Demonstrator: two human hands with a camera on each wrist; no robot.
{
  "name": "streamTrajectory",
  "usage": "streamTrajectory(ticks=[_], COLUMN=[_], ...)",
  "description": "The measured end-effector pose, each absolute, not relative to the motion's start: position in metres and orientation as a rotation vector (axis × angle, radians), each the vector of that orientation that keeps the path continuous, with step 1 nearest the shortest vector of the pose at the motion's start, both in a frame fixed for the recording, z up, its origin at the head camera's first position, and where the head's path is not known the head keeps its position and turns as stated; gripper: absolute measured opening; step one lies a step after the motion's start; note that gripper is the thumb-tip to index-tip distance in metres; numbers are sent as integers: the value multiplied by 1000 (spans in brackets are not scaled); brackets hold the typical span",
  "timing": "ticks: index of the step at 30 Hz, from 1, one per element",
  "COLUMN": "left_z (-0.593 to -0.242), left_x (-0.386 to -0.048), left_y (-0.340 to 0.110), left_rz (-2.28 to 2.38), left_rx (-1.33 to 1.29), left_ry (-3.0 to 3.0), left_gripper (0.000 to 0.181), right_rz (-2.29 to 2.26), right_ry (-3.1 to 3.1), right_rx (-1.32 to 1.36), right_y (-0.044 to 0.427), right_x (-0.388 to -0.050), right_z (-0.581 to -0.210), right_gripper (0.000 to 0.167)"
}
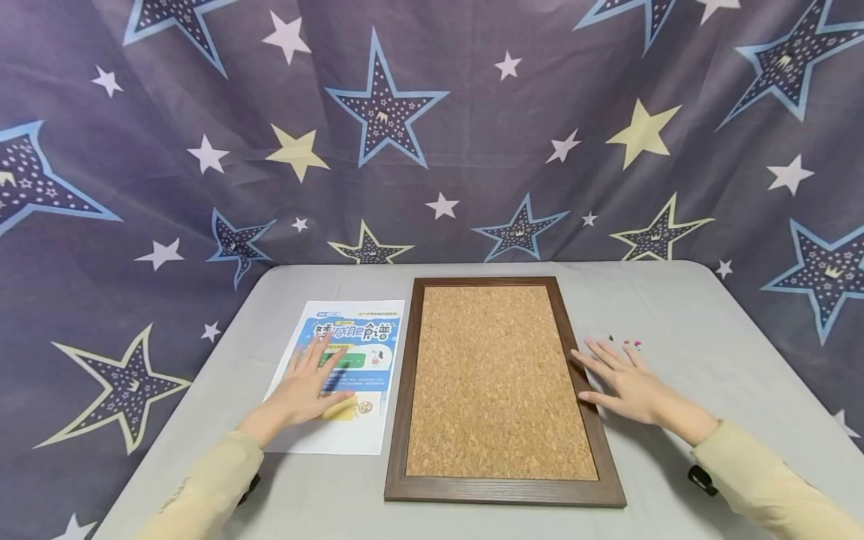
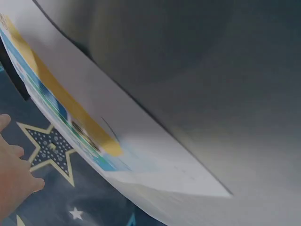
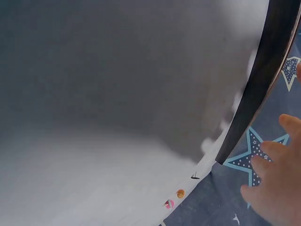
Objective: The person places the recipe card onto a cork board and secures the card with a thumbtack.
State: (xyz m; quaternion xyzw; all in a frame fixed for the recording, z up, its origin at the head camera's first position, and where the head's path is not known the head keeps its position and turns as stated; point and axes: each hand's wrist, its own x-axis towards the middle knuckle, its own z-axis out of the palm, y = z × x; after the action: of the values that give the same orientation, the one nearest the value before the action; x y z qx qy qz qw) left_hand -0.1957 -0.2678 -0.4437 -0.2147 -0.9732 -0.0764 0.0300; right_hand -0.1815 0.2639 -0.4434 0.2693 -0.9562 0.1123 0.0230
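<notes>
In the head view a printed sheet [image 1: 364, 442] with blue, green and yellow areas lies left of a cork board [image 1: 499, 375] in a dark brown frame. My left hand [image 1: 304, 386], fingers spread, is over the sheet's left part; whether it touches the paper I cannot tell. My right hand [image 1: 628, 382] is spread at the frame's right edge, its fingertips over or at the wood. Neither hand holds anything. Just beyond the right fingers lie several small pins, among them a pink one [image 1: 637, 343] and a dark one [image 1: 610, 338].
A grey cloth covers the table [image 1: 324, 487], whose rounded far corners meet a purple-grey curtain [image 1: 432, 135] with star prints. Dark bands or devices sit under both wrists, the right one [image 1: 703, 480] below the sleeve.
</notes>
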Motion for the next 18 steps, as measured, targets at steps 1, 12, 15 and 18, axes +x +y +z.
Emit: streamTrajectory(ticks=[1, 12, 15, 18], left_z=[-444, -450, -451, -451], left_x=[-196, -193, -192, -190], left_y=[-270, -298, -305, -311], left_rz=[-235, -300, -308, -333], left_rx=[-647, -536, -516, -484], left_ry=[-3004, -3004, -3018, -3032], left_gripper=[78, 75, 75, 73], right_rz=[348, 404, 426, 440], right_ry=[-2963, -2946, -2945, -2927], right_rx=[841, 927, 950, 985], right_y=[264, 259, 258, 256], right_x=[-182, -183, -183, -182], right_z=[-444, -448, -449, -449], right_gripper=[65, 62, 61, 59])
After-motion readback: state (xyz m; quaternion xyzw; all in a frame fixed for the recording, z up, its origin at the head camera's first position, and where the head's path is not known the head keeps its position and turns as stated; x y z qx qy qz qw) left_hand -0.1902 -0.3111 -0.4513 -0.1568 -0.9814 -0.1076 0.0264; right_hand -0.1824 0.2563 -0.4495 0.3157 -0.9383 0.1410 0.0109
